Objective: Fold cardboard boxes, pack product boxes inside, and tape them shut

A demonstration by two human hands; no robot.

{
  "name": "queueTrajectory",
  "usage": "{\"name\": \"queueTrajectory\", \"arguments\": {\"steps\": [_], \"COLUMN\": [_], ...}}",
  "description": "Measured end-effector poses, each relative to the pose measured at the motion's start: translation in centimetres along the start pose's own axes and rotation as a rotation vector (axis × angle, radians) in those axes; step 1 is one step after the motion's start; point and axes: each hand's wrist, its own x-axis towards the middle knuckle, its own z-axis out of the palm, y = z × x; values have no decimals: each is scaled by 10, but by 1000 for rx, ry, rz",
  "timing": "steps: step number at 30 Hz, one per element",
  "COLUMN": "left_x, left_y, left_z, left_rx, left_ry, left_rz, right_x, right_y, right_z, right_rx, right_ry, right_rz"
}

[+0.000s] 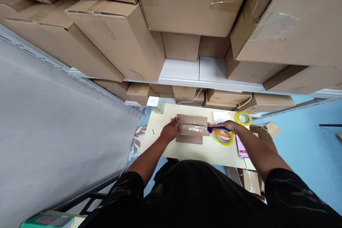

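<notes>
The person's dark-sleeved arms reach forward from the bottom of the view onto a pale yellow surface (187, 151). The box (192, 129), a small flat cardboard carton with clear tape along its top, lies at the middle of that surface with its long axis running left to right, so each hand meets one short end.

The left hand (169, 131) rests against the left end of the box, fingers curled onto its edge and pressing it in place rather than lifting it. The right hand (231, 126) sits just right of the box, closed around the blue handle of a tape dispenser (223, 135) whose yellow roll lies on the surface under the wrist. The dispenser's orange nose points left and touches, or nearly touches, the right end of the box; which one is too small to tell. The right hand is therefore the nearer one to the taped seam's right end, and the seam runs away from it toward the left hand.

Just beyond the right hand lies a second tape roll (243, 118), with a white sheet (220, 115) beside it, both behind the box. A small white and green carton (155, 104) stands at the far left corner of the surface. Farther back, shelves (208, 84) carry stacked brown cartons (114, 42).
</notes>
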Motion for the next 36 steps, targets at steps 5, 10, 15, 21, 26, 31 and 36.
{"name": "queueTrajectory", "arguments": {"steps": [5, 10, 15, 21, 26, 31, 36], "left_x": [-2, -5, -15, -19, -5, 6, -5], "left_y": [0, -2, 3, 13, 9, 6, 11], "left_z": [-2, -2, -1, -2, 0, -1, -9], "left_rx": [-18, -167, -303, -441, -547, -544, -766], "left_ry": [3, -7, 7, 31, -50, -112, -46], "left_rz": [-10, 23, 68, -131, -263, -312, -312], "right_x": [-7, -24, -15, -11, -28, -28, -32], "right_y": [23, 81, 110, 94, 68, 25, 11], "right_z": [19, 56, 114, 135, 130, 133, 134], "right_rx": [8, -256, -525, -657, -479, -62, -18], "right_ry": [191, 678, 768, 773, 780, 367, 428], "right_rz": [-32, -121, -135, -227, -357, -380, -346]}}
